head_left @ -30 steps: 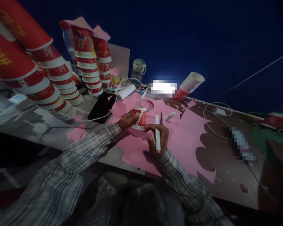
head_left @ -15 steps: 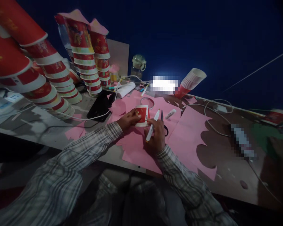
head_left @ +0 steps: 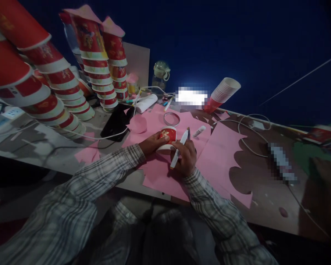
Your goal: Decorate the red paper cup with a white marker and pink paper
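In the head view a short red and white paper cup (head_left: 169, 135) with gold print lies tilted between my hands, above pink paper. My left hand (head_left: 152, 144) is closed around its left side, thumb on the printed wall. My right hand (head_left: 187, 159) grips a white marker pen (head_left: 180, 150), which slants up and to the right. Fingers of that hand also touch the cup's right edge. Beneath are cut sheets of pink paper (head_left: 165, 180). A ring-shaped roll (head_left: 171, 119) lies just beyond the cup, and a small white cylinder (head_left: 199, 131) rests to the right.
Tall towers of stacked red paper cups (head_left: 99, 73) stand at the left, some with pink cone tops. A leaning cup stack (head_left: 223, 94) is at the back. A black phone-like slab (head_left: 117, 123), a white cable (head_left: 107, 137) and a lidded jar (head_left: 160, 73) are around.
The cup has been turned in my hands, so its gold print and lower white rim now face more toward me. My right hand has shifted slightly, still with the marker pen.
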`<control>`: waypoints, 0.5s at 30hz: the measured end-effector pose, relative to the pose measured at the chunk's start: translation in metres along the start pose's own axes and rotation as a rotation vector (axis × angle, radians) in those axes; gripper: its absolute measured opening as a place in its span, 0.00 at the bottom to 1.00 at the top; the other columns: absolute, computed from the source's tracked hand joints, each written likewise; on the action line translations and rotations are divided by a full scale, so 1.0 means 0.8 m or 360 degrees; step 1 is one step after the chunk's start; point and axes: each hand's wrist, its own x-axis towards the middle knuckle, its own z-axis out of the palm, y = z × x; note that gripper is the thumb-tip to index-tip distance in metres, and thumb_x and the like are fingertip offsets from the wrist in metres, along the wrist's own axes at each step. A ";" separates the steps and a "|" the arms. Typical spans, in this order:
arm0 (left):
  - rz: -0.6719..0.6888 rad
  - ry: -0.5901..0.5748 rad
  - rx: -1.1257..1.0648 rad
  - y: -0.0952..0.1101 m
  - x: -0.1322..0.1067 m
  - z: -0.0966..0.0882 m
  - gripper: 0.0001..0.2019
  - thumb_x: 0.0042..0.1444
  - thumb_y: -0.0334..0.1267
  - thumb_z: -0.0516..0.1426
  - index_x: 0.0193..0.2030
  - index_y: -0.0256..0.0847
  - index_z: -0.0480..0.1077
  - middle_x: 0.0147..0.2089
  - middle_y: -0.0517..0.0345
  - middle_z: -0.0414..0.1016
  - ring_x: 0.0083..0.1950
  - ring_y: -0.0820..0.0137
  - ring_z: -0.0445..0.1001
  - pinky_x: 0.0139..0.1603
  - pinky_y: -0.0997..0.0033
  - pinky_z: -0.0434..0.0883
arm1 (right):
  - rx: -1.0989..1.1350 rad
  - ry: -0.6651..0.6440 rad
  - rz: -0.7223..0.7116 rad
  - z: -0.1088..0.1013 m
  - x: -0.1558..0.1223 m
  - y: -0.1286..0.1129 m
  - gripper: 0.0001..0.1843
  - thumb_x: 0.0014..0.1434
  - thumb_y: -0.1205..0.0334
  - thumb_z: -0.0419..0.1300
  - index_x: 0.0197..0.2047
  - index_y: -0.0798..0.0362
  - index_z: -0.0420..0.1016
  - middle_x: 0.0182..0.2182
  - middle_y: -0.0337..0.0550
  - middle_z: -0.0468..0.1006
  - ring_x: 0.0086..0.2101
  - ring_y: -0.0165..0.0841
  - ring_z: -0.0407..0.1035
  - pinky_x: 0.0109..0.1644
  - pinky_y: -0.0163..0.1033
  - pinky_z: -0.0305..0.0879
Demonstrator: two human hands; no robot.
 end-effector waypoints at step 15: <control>0.0157 0.0007 -0.0227 0.011 0.002 -0.007 0.22 0.44 0.38 0.70 0.44 0.32 0.72 0.35 0.52 0.80 0.35 0.67 0.78 0.43 0.67 0.73 | 0.0369 0.0173 0.0261 -0.005 0.002 -0.007 0.22 0.68 0.47 0.49 0.59 0.48 0.68 0.37 0.46 0.74 0.41 0.42 0.72 0.45 0.52 0.71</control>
